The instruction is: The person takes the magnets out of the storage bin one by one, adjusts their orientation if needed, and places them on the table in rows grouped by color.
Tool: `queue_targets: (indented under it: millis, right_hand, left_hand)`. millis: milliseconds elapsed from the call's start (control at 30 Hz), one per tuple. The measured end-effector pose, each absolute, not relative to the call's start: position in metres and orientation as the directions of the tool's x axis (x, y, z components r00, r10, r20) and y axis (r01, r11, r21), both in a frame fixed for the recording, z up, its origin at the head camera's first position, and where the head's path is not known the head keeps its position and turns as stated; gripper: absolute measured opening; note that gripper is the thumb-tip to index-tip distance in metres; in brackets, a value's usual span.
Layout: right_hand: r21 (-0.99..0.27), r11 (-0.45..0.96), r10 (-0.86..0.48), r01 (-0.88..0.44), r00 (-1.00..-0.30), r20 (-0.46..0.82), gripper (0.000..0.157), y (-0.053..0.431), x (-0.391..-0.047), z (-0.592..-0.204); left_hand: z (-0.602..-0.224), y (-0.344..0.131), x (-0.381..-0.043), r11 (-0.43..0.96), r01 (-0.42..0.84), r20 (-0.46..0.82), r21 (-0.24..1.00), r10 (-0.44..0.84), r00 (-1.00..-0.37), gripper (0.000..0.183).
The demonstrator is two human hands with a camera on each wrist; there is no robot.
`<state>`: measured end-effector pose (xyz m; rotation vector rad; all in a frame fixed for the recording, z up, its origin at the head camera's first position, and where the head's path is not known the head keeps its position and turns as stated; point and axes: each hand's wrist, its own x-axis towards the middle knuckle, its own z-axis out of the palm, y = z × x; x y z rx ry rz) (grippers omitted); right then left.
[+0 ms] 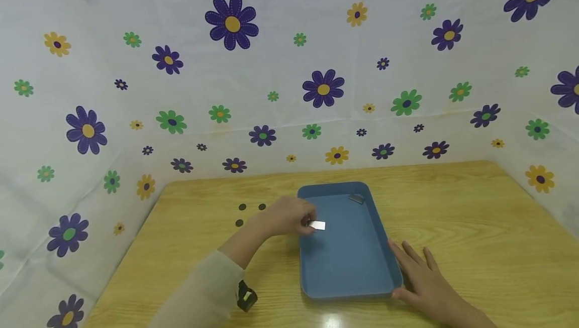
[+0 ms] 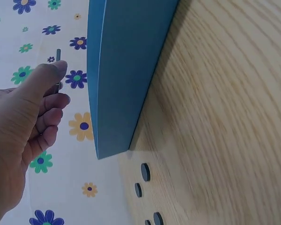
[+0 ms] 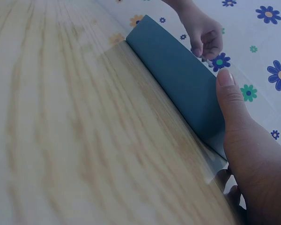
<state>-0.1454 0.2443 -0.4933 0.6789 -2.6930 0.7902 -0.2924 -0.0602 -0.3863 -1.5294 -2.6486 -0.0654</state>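
My left hand (image 1: 291, 216) is over the left wall of a blue tray (image 1: 346, 267). Between thumb and curled fingers it pinches a small flat rectangular piece (image 1: 318, 225), which shines white in the head view. Seen edge-on in the left wrist view, that piece (image 2: 58, 55) is thin and dark. A similar small grey rectangle (image 1: 356, 199) lies inside the tray near its far right corner. My right hand (image 1: 425, 280) is at the tray's near right corner, fingers spread along the outside of the wall and thumb close to the front edge.
Several small black discs (image 1: 242, 207) lie on the wooden table (image 1: 475, 212) left of the tray, partly behind the left forearm. A white cloth (image 1: 280, 62) with printed flowers hangs around the table's back and sides. A black wrist device (image 1: 246, 296) shows beside the left sleeve.
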Motion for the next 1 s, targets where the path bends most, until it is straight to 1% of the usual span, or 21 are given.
queue_targets:
  millis: [233,400,767,900,1000]
  right_hand:
    - [-0.45,0.738,-0.361,-0.503,-0.858,0.366,0.082,0.244,-0.146,-0.494]
    - [-0.452,0.735,-0.364,-0.506,-0.856,0.367,0.083,0.244,-0.145,-0.493]
    - [-0.461,0.732,-0.363,-0.502,-0.86,0.36,0.082,0.243,-0.146,-0.494]
    - [-0.455,0.737,-0.357,-0.499,-0.86,0.364,0.083,0.244,-0.145,-0.493]
    - [-0.453,0.737,-0.361,-0.502,-0.859,0.363,0.083,0.245,-0.145,-0.493]
  left_hand:
    - [-0.389,-0.083,-0.293,0.538,0.838,0.15,0.086,0.825,-0.545,0.016]
    - [-0.389,-0.096,-0.292,0.555,0.827,0.159,0.096,0.811,-0.563,0.015]
    - [-0.395,-0.121,-0.293,0.6,0.796,0.107,0.077,0.789,-0.605,0.018]
    - [-0.401,-0.124,-0.294,0.623,0.775,0.082,0.102,0.771,-0.631,0.019]
    - [-0.408,-0.126,-0.296,0.63,0.768,0.073,0.11,0.766,-0.639,0.022]
